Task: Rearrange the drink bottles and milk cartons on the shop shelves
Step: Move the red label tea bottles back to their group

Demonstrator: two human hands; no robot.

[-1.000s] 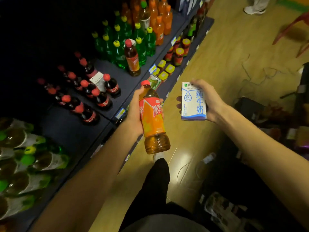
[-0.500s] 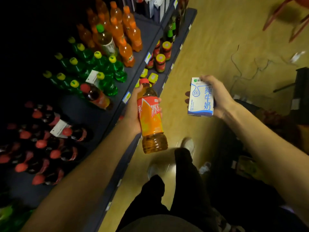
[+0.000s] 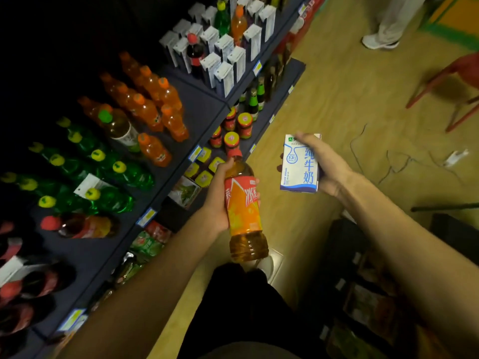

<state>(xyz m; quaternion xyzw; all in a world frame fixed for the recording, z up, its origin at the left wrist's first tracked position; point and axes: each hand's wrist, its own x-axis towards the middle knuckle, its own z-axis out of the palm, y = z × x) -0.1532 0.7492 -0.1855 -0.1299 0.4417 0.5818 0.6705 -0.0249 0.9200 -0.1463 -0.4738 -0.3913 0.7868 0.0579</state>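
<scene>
Amber tea bottle (image 3: pixel 245 208) stands upright, cap up, clamped in left hand (image 3: pixel 217 200) — right hand (image 3: pixel 328 164) grips upright milk carton (image 3: pixel 299 164).

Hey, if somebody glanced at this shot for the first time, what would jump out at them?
Two bare arms reach into the middle: the left hand grips an orange-labelled iced tea bottle, and the right hand holds a white-and-blue milk carton beside it, over the wooden floor. To the left, dark shelves carry rows of orange soda bottles and green bottles, with more milk cartons at the far end.
</scene>
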